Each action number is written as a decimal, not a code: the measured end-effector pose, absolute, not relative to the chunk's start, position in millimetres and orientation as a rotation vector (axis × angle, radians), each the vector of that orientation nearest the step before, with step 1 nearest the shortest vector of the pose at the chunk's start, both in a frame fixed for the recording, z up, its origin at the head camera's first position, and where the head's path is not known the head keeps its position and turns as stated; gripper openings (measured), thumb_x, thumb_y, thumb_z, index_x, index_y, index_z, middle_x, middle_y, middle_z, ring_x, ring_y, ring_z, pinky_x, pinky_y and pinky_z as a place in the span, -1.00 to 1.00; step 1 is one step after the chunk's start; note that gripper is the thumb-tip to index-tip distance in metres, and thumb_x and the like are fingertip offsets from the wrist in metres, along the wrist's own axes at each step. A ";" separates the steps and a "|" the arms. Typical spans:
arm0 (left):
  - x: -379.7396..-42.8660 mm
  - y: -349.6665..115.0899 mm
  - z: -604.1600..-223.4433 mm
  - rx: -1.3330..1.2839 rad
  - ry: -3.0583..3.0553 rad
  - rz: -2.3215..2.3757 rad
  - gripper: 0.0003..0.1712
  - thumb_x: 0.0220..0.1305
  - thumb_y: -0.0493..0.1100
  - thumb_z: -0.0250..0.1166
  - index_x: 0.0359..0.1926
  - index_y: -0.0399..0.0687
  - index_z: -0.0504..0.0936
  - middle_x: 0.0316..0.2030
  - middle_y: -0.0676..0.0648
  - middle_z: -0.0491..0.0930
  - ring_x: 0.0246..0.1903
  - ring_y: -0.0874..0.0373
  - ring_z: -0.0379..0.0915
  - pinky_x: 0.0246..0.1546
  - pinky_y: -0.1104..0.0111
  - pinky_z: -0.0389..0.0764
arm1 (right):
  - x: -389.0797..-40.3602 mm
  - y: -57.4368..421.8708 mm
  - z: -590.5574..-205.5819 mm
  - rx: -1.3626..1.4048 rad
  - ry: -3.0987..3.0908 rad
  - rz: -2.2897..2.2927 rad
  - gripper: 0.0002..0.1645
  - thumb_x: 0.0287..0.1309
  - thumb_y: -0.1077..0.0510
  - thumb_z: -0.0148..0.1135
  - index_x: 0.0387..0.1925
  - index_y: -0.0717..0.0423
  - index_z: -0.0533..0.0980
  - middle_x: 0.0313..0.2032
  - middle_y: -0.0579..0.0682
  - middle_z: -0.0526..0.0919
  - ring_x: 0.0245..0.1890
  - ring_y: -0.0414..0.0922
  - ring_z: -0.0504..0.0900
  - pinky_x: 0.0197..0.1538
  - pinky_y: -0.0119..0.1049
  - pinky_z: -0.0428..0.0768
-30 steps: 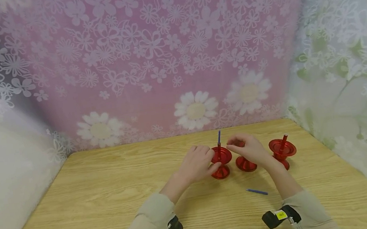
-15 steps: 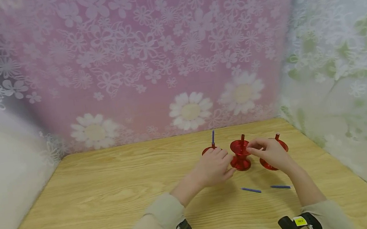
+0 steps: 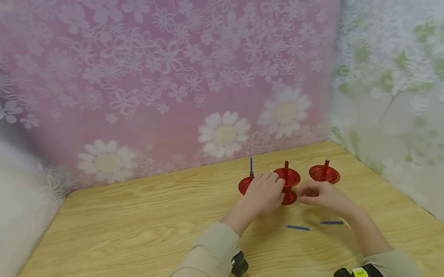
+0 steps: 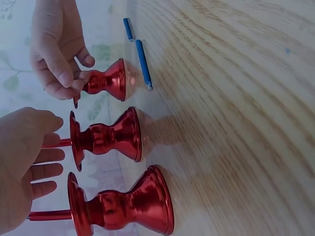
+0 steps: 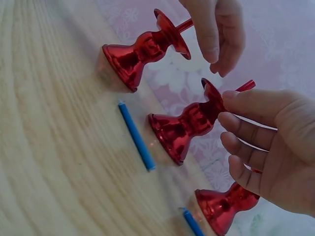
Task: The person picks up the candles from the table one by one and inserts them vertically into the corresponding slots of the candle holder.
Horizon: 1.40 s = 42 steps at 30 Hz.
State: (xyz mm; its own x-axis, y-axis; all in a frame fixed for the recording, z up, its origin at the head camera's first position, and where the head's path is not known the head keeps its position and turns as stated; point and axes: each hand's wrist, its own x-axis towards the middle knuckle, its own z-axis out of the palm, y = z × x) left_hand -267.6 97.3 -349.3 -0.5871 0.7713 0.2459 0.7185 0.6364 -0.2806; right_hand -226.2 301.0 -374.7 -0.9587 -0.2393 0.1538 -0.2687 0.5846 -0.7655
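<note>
Three shiny red candlesticks stand upright in a row on the table. A thin blue candle point(image 3: 251, 165) rises from the left candlestick point(image 3: 244, 187); the middle candlestick point(image 3: 291, 177) and right candlestick point(image 3: 325, 174) show bare tubes. My left hand point(image 3: 263, 193) hovers before the left and middle candlesticks, fingers loosely bent and holding nothing. Between the middle and right candlesticks is my right hand point(image 3: 323, 194), its fingers relaxed and apart from the thumb. In the right wrist view its thumb overlaps the middle dish point(image 5: 212, 96); whether they touch cannot be told.
Two blue candles, a left one point(image 3: 298, 227) and a right one point(image 3: 332, 222), lie on the wooden table point(image 3: 135, 240) in front of the candlesticks. Floral cloth point(image 3: 157, 72) hangs behind and along both sides. Each wrist wears a black camera.
My left hand has moved right, from the left candlestick toward the middle one. My right hand has left the middle candlestick and sits lower and further right. The head view has shifted slightly.
</note>
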 end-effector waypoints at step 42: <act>-271.0 106.2 -358.0 -1.172 -2.571 0.250 -0.69 0.31 0.15 0.03 -0.21 0.09 0.54 -0.23 0.10 0.43 -0.16 0.18 0.29 -0.11 0.38 0.30 | -227.3 297.6 -380.9 0.733 -3.059 1.156 -0.90 0.08 0.17 0.27 -0.41 0.14 0.57 -0.49 -0.11 0.56 -0.51 -0.22 0.46 -0.42 -0.37 0.45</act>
State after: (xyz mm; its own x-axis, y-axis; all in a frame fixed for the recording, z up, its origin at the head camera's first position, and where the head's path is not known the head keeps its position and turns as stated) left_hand -271.0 106.2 -358.0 -0.6203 0.7580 0.2016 0.7050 0.6515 -0.2802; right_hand -227.3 297.6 -380.9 -0.8835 -0.4666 -0.0407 -0.3231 0.6701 -0.6682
